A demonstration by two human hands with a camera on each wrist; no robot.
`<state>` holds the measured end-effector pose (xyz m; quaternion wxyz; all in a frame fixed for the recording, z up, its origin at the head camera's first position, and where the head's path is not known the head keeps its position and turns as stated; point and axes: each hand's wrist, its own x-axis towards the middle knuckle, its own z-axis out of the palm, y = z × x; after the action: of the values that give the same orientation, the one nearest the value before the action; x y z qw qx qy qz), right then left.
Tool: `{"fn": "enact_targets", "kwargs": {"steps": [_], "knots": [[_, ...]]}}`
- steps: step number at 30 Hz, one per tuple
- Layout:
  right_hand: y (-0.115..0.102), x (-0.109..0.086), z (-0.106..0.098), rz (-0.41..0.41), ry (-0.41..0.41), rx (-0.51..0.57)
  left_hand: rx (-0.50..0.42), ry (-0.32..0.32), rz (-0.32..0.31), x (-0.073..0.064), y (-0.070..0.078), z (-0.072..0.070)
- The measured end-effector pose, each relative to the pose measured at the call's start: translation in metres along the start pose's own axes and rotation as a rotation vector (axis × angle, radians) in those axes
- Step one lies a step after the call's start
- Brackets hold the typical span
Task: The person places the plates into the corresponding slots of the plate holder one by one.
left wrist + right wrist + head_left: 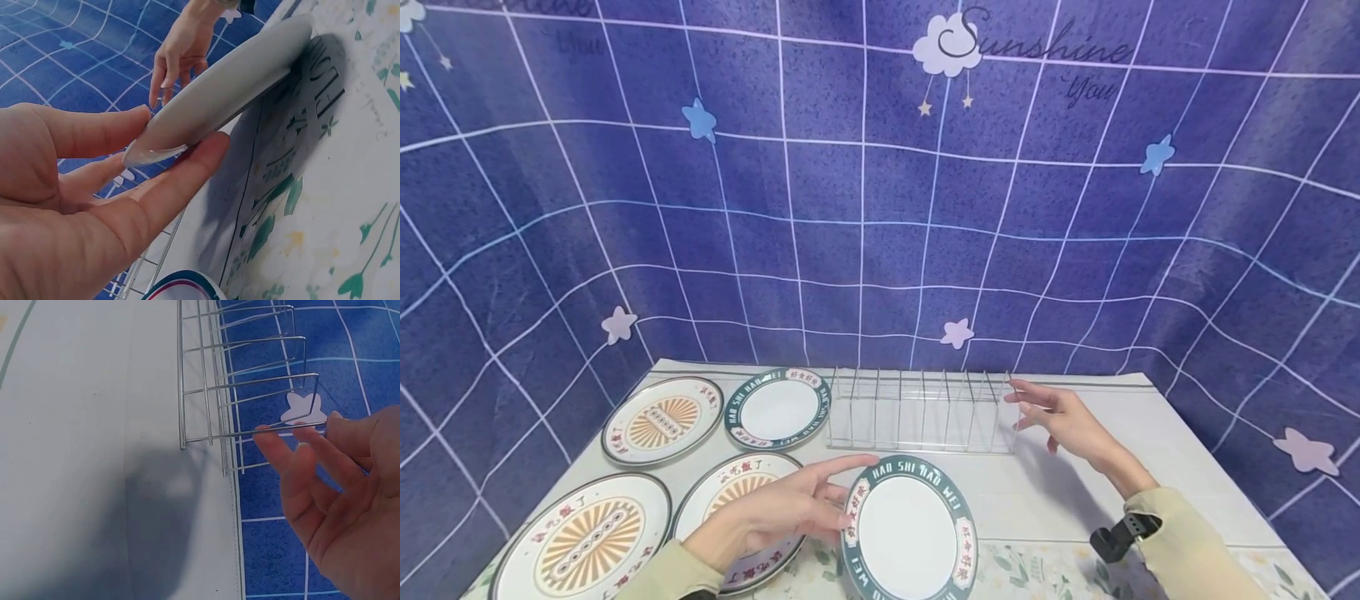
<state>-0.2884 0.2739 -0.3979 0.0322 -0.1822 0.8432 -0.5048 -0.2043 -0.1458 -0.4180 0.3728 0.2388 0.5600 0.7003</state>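
Note:
A white plate with a dark green lettered rim (910, 537) is pinched at its left edge by my left hand (790, 508). In the left wrist view, the plate (219, 94) is seen edge-on, tilted above the tabletop, between thumb and fingers. My right hand (1067, 425) holds the right end of a silver wire dish rack (923, 398). Its fingertips are on the end wire of the rack (250, 381) in the right wrist view. No plates stand in the rack's slots.
Left of the rack lies another green-rimmed plate (777, 408). Sunburst-patterned plates lie at the back left (662, 421), front left (587, 542) and partly under my left forearm (737, 479). A blue grid-patterned curtain (865, 183) surrounds the white table (1165, 467); a floral cloth (1030, 571) covers its front.

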Motion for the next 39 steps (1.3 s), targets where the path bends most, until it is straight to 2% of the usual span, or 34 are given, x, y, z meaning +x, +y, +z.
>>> {"fn": "enact_targets", "kwargs": {"steps": [9,15,24,28,33,39], "knots": [[0.001,-0.003,0.001,-0.01,0.017,-0.013,-0.005,-0.004,0.009,0.001,-0.001,0.0],[0.001,0.0,0.001,-0.018,0.015,-0.027,-0.019,0.032,0.015,-0.001,0.0,0.004],[0.001,0.002,0.002,-0.015,0.022,-0.006,-0.069,0.128,0.119,-0.009,0.007,0.006],[0.001,0.002,0.003,-0.012,0.021,0.006,-0.051,0.208,0.17,-0.02,0.022,0.004],[0.001,0.002,0.003,-0.002,0.017,0.019,0.029,0.305,0.269,-0.039,0.051,-0.004],[-0.001,0.002,0.003,0.01,0.016,0.02,0.214,0.412,0.431,-0.058,0.085,-0.015]]}}
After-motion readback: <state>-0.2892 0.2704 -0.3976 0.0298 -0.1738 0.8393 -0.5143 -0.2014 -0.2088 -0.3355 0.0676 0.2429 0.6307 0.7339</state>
